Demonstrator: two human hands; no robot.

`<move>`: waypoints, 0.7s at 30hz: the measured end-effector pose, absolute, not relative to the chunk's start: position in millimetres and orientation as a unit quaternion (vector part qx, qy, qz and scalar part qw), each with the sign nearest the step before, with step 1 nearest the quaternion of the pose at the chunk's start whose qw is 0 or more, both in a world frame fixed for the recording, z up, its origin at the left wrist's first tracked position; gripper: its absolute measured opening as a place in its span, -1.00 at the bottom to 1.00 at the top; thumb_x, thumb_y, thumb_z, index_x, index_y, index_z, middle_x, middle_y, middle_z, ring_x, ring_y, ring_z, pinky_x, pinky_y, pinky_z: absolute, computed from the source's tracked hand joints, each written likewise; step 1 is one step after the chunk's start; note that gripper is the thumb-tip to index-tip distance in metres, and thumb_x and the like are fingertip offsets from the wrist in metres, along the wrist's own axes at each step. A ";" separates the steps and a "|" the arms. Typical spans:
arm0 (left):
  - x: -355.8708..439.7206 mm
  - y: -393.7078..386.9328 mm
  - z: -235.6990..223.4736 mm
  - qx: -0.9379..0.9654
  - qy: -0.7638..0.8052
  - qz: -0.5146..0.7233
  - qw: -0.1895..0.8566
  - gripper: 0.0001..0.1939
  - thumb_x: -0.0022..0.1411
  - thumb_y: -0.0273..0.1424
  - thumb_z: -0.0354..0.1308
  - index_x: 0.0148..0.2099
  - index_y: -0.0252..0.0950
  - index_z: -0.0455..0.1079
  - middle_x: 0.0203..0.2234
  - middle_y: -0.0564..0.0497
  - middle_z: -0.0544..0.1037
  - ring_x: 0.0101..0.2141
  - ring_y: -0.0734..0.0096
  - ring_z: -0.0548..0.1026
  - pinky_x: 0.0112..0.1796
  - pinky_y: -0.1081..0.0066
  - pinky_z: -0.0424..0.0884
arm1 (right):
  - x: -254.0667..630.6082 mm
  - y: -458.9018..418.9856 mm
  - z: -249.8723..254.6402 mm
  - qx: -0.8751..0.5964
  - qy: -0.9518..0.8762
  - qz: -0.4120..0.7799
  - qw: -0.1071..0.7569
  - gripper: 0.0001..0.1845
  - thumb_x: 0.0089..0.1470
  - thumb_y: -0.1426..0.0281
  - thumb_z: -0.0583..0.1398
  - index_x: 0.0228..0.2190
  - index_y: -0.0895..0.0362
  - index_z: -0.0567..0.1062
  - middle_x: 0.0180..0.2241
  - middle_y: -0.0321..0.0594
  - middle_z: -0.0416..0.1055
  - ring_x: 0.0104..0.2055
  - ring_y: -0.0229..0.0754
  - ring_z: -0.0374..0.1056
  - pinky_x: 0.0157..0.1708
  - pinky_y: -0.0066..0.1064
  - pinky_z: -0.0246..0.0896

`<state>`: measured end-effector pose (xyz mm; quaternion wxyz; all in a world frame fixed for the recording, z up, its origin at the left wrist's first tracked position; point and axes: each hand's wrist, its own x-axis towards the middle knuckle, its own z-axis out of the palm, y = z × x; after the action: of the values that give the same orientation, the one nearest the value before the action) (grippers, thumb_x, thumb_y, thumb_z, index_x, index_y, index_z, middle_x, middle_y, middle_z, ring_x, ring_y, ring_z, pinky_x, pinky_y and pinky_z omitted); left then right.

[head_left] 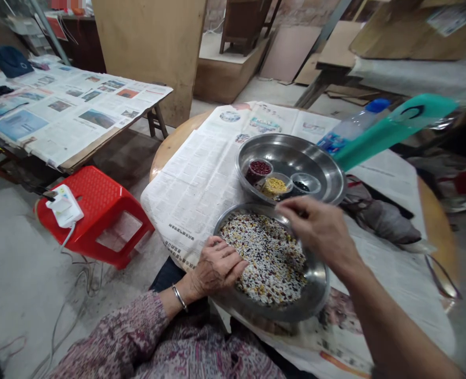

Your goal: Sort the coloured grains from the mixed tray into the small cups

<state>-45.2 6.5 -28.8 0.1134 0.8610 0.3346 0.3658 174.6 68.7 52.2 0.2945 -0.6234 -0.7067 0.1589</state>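
Observation:
A steel bowl [317, 297] holds a mix of white grains with red, yellow and dark beans [262, 258]. My left hand [219, 266] lies over the bowl's left rim, fingers curled around it. Above the bowl's far right edge is my right hand [319, 229], thumb and forefinger pinched together; whatever they hold is too small to make out. Just beyond stands a larger steel basin [323, 163]. Inside it sit three small clear cups: one with red beans [260, 167], one with yellow beans [275, 185], and one with a few black beans [301, 186].
Newspaper [193, 179] covers the round table. A plastic bottle [353, 129], a green holder [398, 126] and a grey bag [386, 216] lie right of the basin. A red stool [94, 195] with a white power strip [65, 205] stands left, near a second newspaper-covered table [70, 113].

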 end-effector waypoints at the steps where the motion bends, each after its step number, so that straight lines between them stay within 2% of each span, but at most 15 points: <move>1: -45.0 6.4 -28.8 0.859 0.334 0.371 0.113 -0.68 0.41 -0.35 -0.07 -0.39 -0.31 0.34 -0.52 0.06 0.47 -0.44 0.47 0.38 -0.13 0.27 0.22 | 171.0 47.2 46.0 -0.576 -0.743 0.206 0.270 -0.77 0.12 0.22 0.17 -0.39 0.09 0.55 -0.41 -0.17 0.51 -0.41 -0.14 0.38 -0.38 -0.30 0.29; 3: -44.9 6.2 -28.5 0.856 0.333 0.377 0.115 -0.68 0.41 -0.36 -0.07 -0.38 -0.31 0.35 -0.51 0.06 0.48 -0.43 0.47 0.38 -0.13 0.28 0.22 | 161.3 5.5 28.1 -0.494 -0.800 0.272 0.206 -0.80 0.16 0.29 0.14 -0.42 0.06 0.52 -0.42 -0.22 0.49 -0.39 -0.17 0.39 -0.36 -0.33 0.31; 7: -45.6 5.4 -25.5 0.858 0.340 0.361 0.132 -0.68 0.41 -0.35 -0.10 -0.37 -0.31 0.35 -0.50 0.04 0.49 -0.41 0.44 0.39 -0.11 0.25 0.22 | 141.9 -41.6 -7.2 -0.449 -0.851 0.243 0.121 -0.75 0.22 0.47 0.04 -0.39 0.06 0.49 -0.40 -0.22 0.43 -0.36 -0.21 0.36 -0.38 -0.41 0.26; 9: -46.1 5.2 -23.8 0.860 0.346 0.348 0.135 -0.68 0.41 -0.36 -0.10 -0.37 -0.30 0.34 -0.49 0.03 0.48 -0.40 0.43 0.40 -0.11 0.25 0.22 | 142.2 -36.7 -15.8 -0.478 -0.851 0.179 0.125 -0.75 0.23 0.47 0.03 -0.35 0.06 0.49 -0.38 -0.20 0.41 -0.33 -0.17 0.36 -0.35 -0.38 0.25; 14: -46.4 5.5 -23.0 0.863 0.346 0.346 0.123 -0.68 0.41 -0.37 -0.10 -0.39 -0.30 0.33 -0.52 0.04 0.45 -0.42 0.44 0.38 -0.12 0.26 0.23 | 166.5 19.9 -19.6 -0.599 -0.766 0.064 0.224 -0.77 0.24 0.38 0.03 -0.27 0.09 0.49 -0.28 -0.15 0.45 -0.22 -0.11 0.37 -0.18 -0.28 0.28; 17: -46.4 5.8 -23.0 0.863 0.349 0.345 0.123 -0.67 0.41 -0.37 -0.11 -0.38 -0.30 0.34 -0.51 0.04 0.46 -0.41 0.44 0.39 -0.12 0.26 0.23 | 164.0 43.2 -19.0 -0.646 -0.732 0.023 0.215 -0.74 0.22 0.35 0.04 -0.21 0.10 0.52 -0.25 -0.10 0.46 -0.15 -0.02 0.34 -0.13 -0.18 0.29; 21: -46.6 5.7 -21.4 0.859 0.350 0.351 0.130 -0.70 0.41 -0.37 -0.10 -0.33 -0.31 0.37 -0.44 0.00 0.50 -0.36 0.42 0.42 -0.10 0.25 0.24 | 135.4 36.7 -13.0 -0.569 -0.791 0.055 0.217 -0.73 0.21 0.32 0.09 -0.11 0.11 0.49 -0.13 -0.05 0.41 -0.05 -0.01 0.31 -0.06 -0.15 0.30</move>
<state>-46.6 5.7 -21.4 0.1301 0.8586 0.3501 0.3510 135.4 36.7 -13.0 0.2170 -0.5694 -0.7910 0.0555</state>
